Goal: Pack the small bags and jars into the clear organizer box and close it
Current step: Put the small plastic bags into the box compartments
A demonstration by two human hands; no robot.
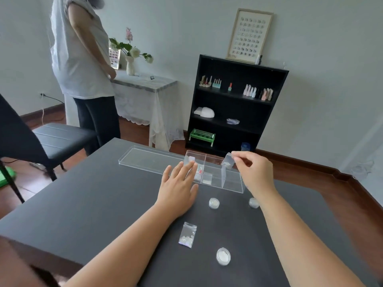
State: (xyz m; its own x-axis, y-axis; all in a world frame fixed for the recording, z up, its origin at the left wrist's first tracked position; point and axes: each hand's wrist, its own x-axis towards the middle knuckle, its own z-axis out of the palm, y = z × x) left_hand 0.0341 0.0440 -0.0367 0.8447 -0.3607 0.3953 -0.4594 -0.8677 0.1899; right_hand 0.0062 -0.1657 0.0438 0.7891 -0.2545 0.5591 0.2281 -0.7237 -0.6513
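The clear organizer box [232, 183] stands open on the dark table, with small bags lying in its left compartments. Its clear lid [149, 159] lies flat to the left of it. My right hand [253, 168] pinches a small clear bag [228, 160] by its top edge, above the box's right side. My left hand [179, 183] rests flat, fingers spread, against the box's left end. Another small bag [187, 235] lies on the table nearer to me. Three small round jars sit loose: one [214, 203] in front of the box, one [253, 203] beside my right wrist, one [223, 255] closest to me.
A person in a white top stands at the back left by a cloth-covered side table [145, 83]. A black chair [60, 139] sits left of the table. A black shelf [234, 104] with nail polish bottles stands against the far wall.
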